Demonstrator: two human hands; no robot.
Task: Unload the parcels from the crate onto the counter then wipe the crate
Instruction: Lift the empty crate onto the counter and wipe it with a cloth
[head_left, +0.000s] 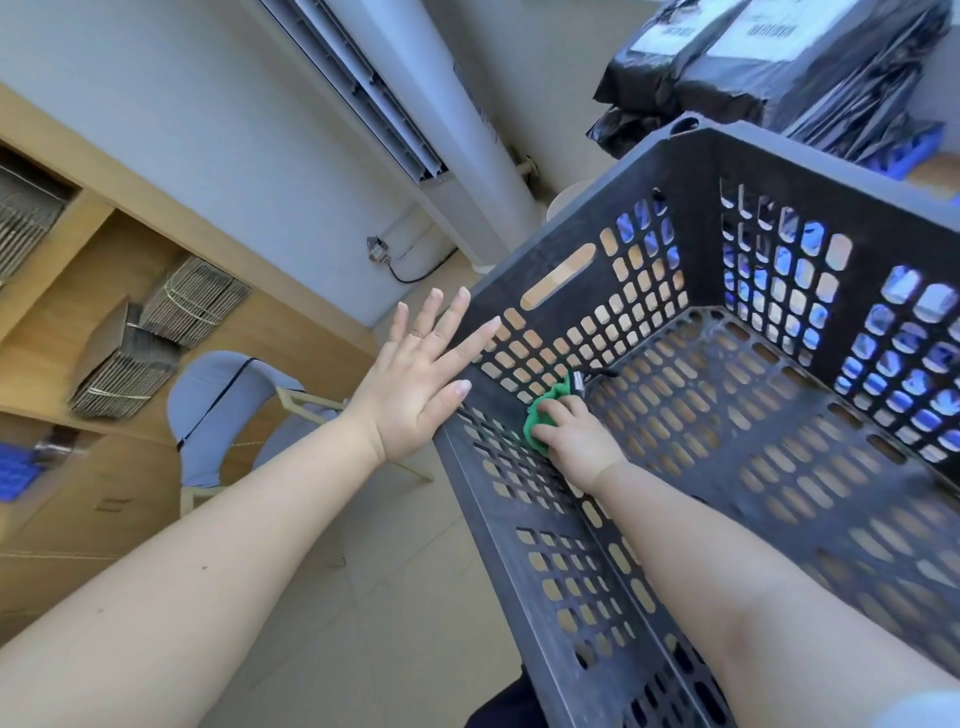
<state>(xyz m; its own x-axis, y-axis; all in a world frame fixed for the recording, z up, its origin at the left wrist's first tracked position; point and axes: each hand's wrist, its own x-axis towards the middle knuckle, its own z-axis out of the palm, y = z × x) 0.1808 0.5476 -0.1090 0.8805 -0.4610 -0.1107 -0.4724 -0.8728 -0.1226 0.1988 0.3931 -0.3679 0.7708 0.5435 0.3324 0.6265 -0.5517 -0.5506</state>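
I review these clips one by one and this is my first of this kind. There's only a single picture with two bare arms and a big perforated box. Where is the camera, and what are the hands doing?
There is no machine here: a person wears one wide camera on the head, looking down at their own hands. The dark crate has holes in its walls and floor and holds no parcels. The right hand is inside it, its grip closed on a green cloth pressed into the lower corner of the left wall. The left hand is flat and open, fingers spread, against the outside of that wall near the rim, apparently steadying it. The black parcels lie stacked beyond the crate. Left of it stand a chair and wooden shelves.
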